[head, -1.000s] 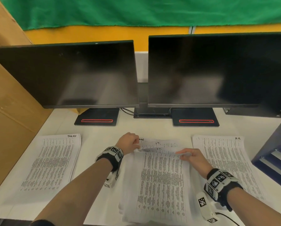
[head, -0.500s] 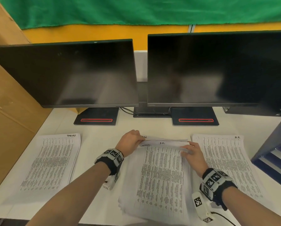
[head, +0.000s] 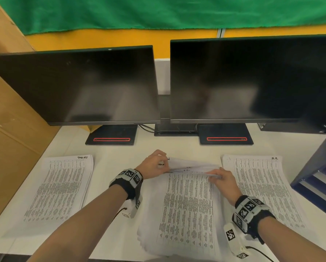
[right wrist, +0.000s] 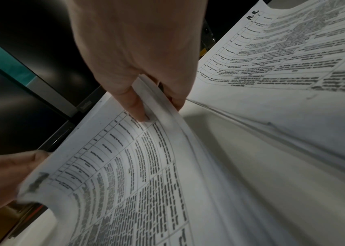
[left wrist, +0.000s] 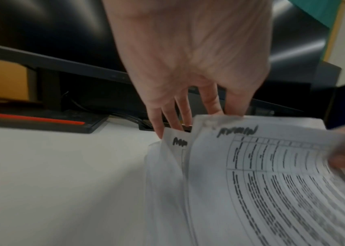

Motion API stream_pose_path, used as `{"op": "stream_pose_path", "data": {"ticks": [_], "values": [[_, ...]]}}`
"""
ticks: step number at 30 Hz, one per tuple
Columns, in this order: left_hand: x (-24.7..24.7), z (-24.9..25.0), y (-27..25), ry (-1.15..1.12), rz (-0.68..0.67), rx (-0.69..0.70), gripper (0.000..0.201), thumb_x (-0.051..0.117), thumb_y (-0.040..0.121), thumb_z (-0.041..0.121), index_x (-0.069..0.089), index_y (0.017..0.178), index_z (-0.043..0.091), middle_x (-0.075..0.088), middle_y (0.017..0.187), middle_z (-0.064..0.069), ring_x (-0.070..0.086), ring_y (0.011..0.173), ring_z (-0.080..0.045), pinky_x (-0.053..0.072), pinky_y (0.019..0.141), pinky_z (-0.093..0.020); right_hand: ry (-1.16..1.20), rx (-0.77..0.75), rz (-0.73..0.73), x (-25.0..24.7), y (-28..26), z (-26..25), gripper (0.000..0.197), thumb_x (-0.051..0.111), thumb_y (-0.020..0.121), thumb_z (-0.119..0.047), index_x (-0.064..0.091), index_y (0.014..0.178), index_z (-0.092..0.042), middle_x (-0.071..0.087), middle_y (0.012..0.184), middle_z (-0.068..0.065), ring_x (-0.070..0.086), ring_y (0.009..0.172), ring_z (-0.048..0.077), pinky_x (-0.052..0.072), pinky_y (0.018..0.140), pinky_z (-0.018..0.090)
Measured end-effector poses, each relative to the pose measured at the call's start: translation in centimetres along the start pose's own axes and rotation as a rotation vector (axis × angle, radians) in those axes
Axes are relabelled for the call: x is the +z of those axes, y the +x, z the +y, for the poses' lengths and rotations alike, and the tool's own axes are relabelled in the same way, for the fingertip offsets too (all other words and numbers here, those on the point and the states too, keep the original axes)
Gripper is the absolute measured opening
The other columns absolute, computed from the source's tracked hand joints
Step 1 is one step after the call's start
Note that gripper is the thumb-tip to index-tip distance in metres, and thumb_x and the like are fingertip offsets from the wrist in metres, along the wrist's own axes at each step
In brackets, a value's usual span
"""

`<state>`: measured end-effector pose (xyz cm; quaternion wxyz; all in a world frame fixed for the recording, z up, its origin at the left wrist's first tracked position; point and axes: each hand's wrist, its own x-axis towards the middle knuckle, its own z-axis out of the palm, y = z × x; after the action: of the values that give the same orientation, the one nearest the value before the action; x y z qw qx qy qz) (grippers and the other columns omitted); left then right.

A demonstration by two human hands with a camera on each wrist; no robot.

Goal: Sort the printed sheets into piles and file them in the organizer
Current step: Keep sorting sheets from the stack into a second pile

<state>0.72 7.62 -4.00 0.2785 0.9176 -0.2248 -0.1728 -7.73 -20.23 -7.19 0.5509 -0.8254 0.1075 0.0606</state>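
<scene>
Three lots of printed sheets lie on the white desk (head: 109, 237): a left pile (head: 60, 188), a right pile (head: 262, 186) marked "H.R." and a thick middle stack (head: 188, 205). My left hand (head: 154, 164) holds the far left corner of the stack's upper sheets (left wrist: 272, 166), with its fingers behind the edge. My right hand (head: 222, 180) pinches the far right corner of a wad of sheets (right wrist: 136, 166), thumb on top and fingers underneath. That far edge is raised and bowed off the sheets below. The dark blue organizer (head: 319, 176) stands at the right edge.
Two dark monitors (head: 82, 86) (head: 253, 78) on black bases (head: 113, 136) stand across the back of the desk. A brown cardboard panel (head: 9, 129) walls the left side. Bare desk strips run between the piles.
My right hand has slid to the far right corner of the middle stack. Both hands now hold the upper sheets' far edge, lifted slightly off the sheets beneath.
</scene>
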Motion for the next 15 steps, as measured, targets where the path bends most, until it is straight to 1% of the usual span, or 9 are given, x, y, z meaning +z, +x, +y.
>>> {"op": "stream_pose_path", "data": {"ticks": [2,3,5,7,9,11,12,13,15], "values": [[-0.3,0.3,0.4,-0.130,0.017,-0.116,0.033,0.047,0.097,0.027,0.070,0.091,0.005,0.056,0.103,-0.008,0.053,0.099,-0.020,0.038,0.087,-0.026,0.033,0.001,-0.013,-0.2,-0.1,0.1,0.021,0.061,0.083,0.000,0.074,0.085,-0.017,0.069,0.098,0.005,0.060,0.101,0.018,0.044,0.088,0.026],[-0.5,0.1,0.7,-0.168,0.032,-0.184,0.036,0.043,0.099,0.026,0.071,0.093,0.004,0.059,0.098,-0.009,0.054,0.095,-0.021,0.037,0.082,-0.025,0.040,-0.003,-0.019,-0.3,-0.1,0.2,0.022,0.061,0.083,0.002,0.075,0.084,-0.015,0.070,0.094,0.005,0.063,0.096,0.018,0.047,0.087,0.027],[-0.6,-0.8,1.2,-0.200,0.059,-0.248,0.028,0.046,0.097,0.018,0.072,0.094,0.007,0.066,0.103,-0.008,0.057,0.098,-0.021,0.037,0.081,-0.022,0.046,-0.018,-0.042,-0.5,-0.3,0.3,0.021,0.063,0.082,0.005,0.077,0.083,-0.011,0.073,0.091,0.004,0.065,0.093,0.016,0.049,0.089,0.029],[-0.7,-1.7,1.2,-0.201,0.078,-0.267,0.021,0.051,0.091,0.006,0.072,0.091,0.010,0.068,0.105,-0.007,0.058,0.095,-0.017,0.040,0.079,-0.018,0.066,-0.025,-0.058,-0.7,-0.3,0.3,0.017,0.065,0.081,0.005,0.077,0.081,-0.008,0.074,0.088,0.007,0.066,0.091,0.017,0.050,0.088,0.026],[-0.8,-2.2,1.1,-0.203,0.094,-0.281,0.020,0.055,0.085,-0.001,0.065,0.084,0.017,0.065,0.097,-0.006,0.056,0.090,-0.016,0.042,0.070,-0.015,0.103,-0.023,-0.065,-0.9,-0.3,0.4,0.013,0.067,0.080,0.003,0.077,0.081,-0.006,0.074,0.087,0.010,0.067,0.090,0.020,0.050,0.082,0.019],[-0.8,-2.3,1.0,-0.192,0.079,-0.282,0.021,0.063,0.081,0.001,0.054,0.087,0.019,0.058,0.095,-0.003,0.054,0.088,-0.019,0.040,0.063,-0.013,0.106,-0.025,-0.066,-0.9,-0.3,0.3,0.011,0.068,0.080,0.002,0.077,0.081,-0.006,0.074,0.087,0.010,0.067,0.090,0.018,0.047,0.077,0.013],[-0.6,-2.3,0.9,-0.178,0.053,-0.280,0.023,0.066,0.081,0.003,0.052,0.091,0.018,0.056,0.097,-0.002,0.052,0.087,-0.019,0.039,0.063,-0.013,0.094,-0.024,-0.067,-0.9,-0.3,0.3,0.011,0.068,0.080,0.001,0.077,0.081,-0.006,0.074,0.087,0.009,0.066,0.089,0.017,0.046,0.076,0.011],[-0.5,-2.4,0.8,-0.156,0.025,-0.272,0.025,0.067,0.081,0.004,0.052,0.097,0.017,0.055,0.100,-0.001,0.052,0.089,-0.018,0.039,0.066,-0.014,0.086,-0.024,-0.071,-0.8,-0.2,0.3,0.012,0.068,0.080,0.001,0.077,0.081,-0.007,0.074,0.087,0.008,0.066,0.089,0.016,0.045,0.075,0.010],[-0.5,-2.6,0.7,-0.053,-0.006,-0.255,0.025,0.066,0.083,0.008,0.060,0.108,0.014,0.056,0.105,-0.002,0.054,0.094,-0.019,0.039,0.076,-0.019,0.077,-0.013,-0.084,-0.8,-0.1,0.2,0.013,0.067,0.081,0.001,0.076,0.082,-0.008,0.073,0.088,0.007,0.064,0.090,0.013,0.043,0.075,0.009]]}}
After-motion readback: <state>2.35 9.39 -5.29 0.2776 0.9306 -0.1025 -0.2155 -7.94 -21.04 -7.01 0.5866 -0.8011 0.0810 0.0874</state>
